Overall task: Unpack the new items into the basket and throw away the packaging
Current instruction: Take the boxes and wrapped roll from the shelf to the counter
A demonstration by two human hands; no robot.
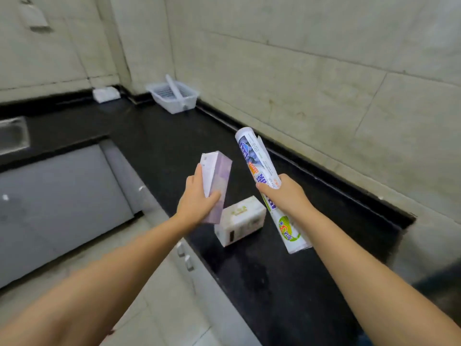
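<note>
A glossy black stone countertop (262,278) runs along a pale tiled wall, and everything here sits relative to it. Above its near stretch, the left hand (197,201) is wrapped around a tall, flat-sided cardboard box (215,186) printed in pale lilac and white, held tilted and clear of the stone. Beside it the right hand (284,196) grips a long cylindrical roll (264,181) in its printed plastic wrapper, fingers closed round the middle, the rounded top end slanting up toward the wall and the lower end hanging just above the counter. Between the two hands, resting on the countertop, lies a soft, brick-shaped pack (239,223) in white film with faint green print. At the counter's far corner, against the wall, stands a translucent white plastic basket (192,98) with a slatted floor; inside it a slim white tube-like item (175,91) leans across from rim to rim. Further along the back edge lies a small white block (106,94); what it is cannot be told
</note>
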